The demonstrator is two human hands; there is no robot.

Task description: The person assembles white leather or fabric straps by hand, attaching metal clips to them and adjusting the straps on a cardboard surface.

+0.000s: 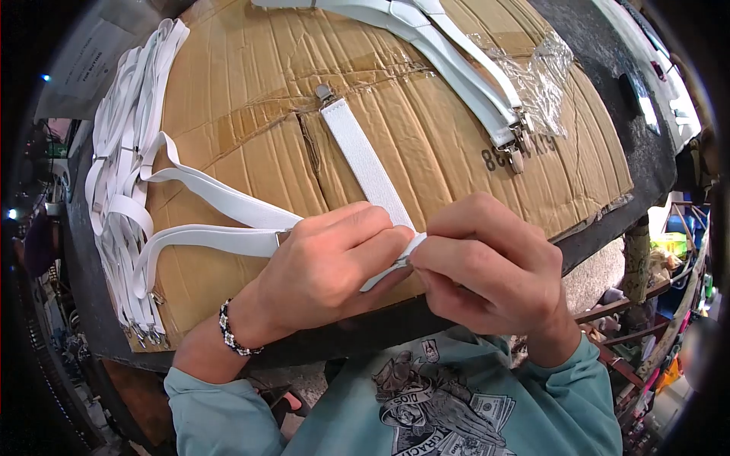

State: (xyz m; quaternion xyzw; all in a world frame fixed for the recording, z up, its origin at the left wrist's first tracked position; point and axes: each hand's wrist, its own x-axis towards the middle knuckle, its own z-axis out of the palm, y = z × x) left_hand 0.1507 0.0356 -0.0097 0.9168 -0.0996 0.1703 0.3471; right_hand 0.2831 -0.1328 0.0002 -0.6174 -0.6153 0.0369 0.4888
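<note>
A pair of white elastic suspenders lies across the cardboard, one strap [366, 156] running up to a metal clip [325, 93]. My left hand [327, 262] is closed on the suspenders near the cardboard's front edge, fingers curled over the strap. Fingertips pinched, my right hand [490, 266] grips the same suspenders just to the right; the exact part between the two hands is mostly covered. Two more white straps [220, 199] with a metal adjuster stretch leftward from under my left hand to the pile.
Flattened cardboard [243, 144] covers the dark table [661, 152]. A thick pile of white suspenders [125, 159] hangs over the left side, clips at the bottom. Another pair [456, 68] lies at upper right, beside crumpled clear plastic [549, 72]. A metal rack [639, 319] stands at right.
</note>
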